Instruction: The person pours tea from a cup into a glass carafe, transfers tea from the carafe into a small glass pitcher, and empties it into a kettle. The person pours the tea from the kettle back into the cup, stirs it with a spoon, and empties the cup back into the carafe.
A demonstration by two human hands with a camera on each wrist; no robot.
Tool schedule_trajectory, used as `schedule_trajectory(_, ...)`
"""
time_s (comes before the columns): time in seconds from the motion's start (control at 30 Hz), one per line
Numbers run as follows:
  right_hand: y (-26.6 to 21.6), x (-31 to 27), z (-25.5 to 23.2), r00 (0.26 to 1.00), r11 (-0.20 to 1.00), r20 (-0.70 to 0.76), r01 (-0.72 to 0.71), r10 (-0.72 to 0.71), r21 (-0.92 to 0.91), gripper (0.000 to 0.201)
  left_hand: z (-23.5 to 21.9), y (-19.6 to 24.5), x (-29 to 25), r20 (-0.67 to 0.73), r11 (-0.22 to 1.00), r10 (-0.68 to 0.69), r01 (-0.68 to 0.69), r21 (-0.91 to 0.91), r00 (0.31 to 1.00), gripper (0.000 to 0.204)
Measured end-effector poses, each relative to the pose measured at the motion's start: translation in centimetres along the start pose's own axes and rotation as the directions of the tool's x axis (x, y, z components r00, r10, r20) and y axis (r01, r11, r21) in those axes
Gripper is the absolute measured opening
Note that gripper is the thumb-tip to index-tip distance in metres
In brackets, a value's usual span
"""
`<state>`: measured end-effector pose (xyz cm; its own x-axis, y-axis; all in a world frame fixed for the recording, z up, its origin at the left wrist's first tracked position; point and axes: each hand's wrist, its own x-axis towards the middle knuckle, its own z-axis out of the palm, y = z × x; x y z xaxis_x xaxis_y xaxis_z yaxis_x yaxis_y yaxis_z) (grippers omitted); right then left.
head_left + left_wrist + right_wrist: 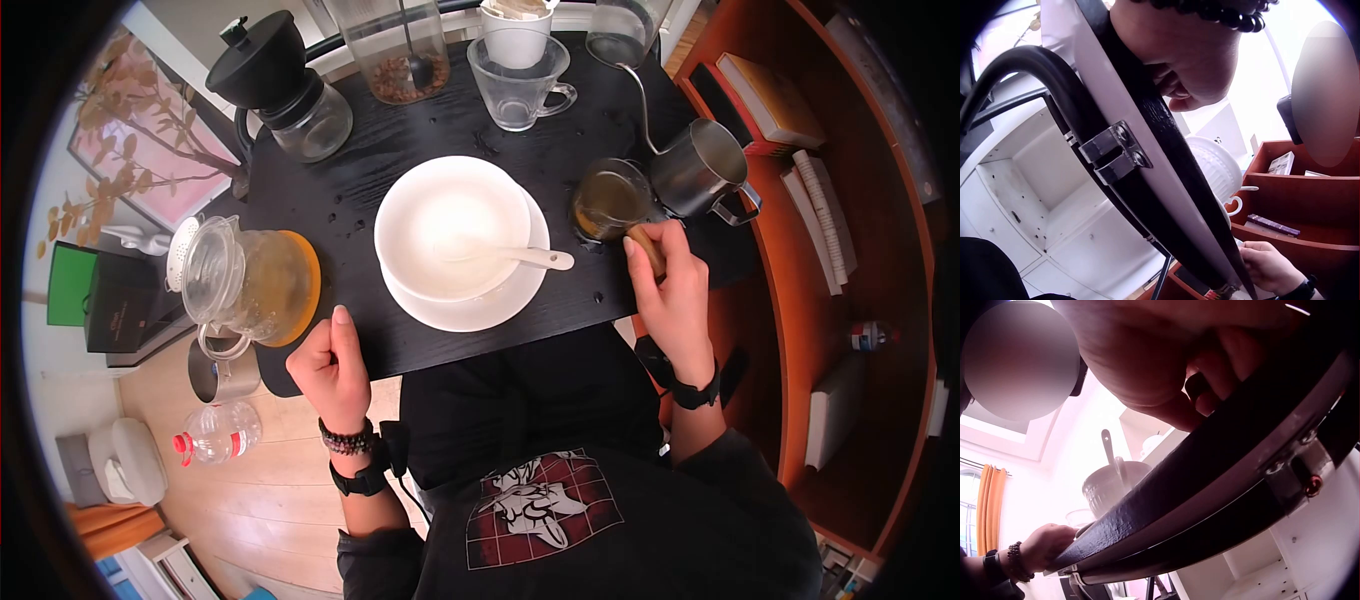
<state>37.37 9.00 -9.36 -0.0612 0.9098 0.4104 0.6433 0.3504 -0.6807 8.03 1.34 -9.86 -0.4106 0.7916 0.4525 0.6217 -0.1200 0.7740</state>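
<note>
My right hand (672, 290) pinches the short brown handle (648, 248) of a small glass cup (612, 198) on the black table, with dark amber liquid inside it. In the head view, my left hand (333, 368) rests at the table's front edge, fingers curled in loosely and holding nothing. Between the hands stands a white bowl (440, 185) on a white plate (475, 318); a white spoon (545, 259) leans over its rim. Left of the bowl and close to my left hand is a glass teapot (262, 285) with yellowish liquid.
A steel pitcher (700, 165) stands just beyond the glass cup. Along the back are a coffee grinder (262, 70), a glass container of beans (400, 80) and a clear cup (515, 95) under a white dripper (517, 38). A brown bookshelf (745, 265) borders the right side.
</note>
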Motion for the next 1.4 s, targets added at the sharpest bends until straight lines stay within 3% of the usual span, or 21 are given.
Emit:
schedule_trajectory(0.2,-0.2,-0.5,0.2,0.999,0.995,0.033,0.017,-0.021,0.096,0.014,0.0,0.0,0.0,-0.004,1.0,-0.002,0.002,0.016,1.0,0.043)
schedule_trajectory(0.37,0.4,-0.7,-1.3,0.999,0.985,-0.038,0.024,-0.017,0.172,0.012,0.1,-0.3,0.0,0.005,1.0,0.007,-0.007,0.02,1.0,0.043)
schedule_trajectory(0.67,-1.1,-0.5,-6.9,0.991,0.95,-0.055,-0.103,0.125,0.296,0.013,0.2,-0.3,-0.1,0.005,0.998,0.012,-0.013,0.056,1.0,0.041)
schedule_trajectory(0.73,-1.6,-0.6,-8.9,0.968,0.902,-0.021,-0.223,0.248,0.37,0.013,0.1,-0.4,-0.1,0.013,0.999,0.021,-0.022,0.047,1.0,0.04)
schedule_trajectory(0.8,-1.7,0.1,-10.3,0.972,0.944,-0.143,-0.138,0.188,0.301,0.013,0.1,-0.3,-0.1,0.02,0.998,0.014,-0.015,0.054,1.0,0.04)
schedule_trajectory(0.93,-0.8,1.6,-13.5,0.956,0.952,-0.223,-0.127,0.192,0.278,0.016,0.1,-0.3,-0.2,0.03,0.999,0.009,-0.01,0.046,1.0,0.039)
schedule_trajectory(0.97,-0.3,2.3,-13.8,0.956,0.976,-0.269,-0.059,0.116,0.21,0.017,0.1,-0.4,-0.1,0.035,0.999,0.014,-0.016,0.046,0.999,0.039)
schedule_trajectory(1.4,2.8,6.4,-14.5,0.937,0.985,-0.327,0.074,-0.122,-0.157,0.013,0.3,-0.3,-0.1,0.023,0.995,0.032,-0.034,0.091,0.999,0.038)
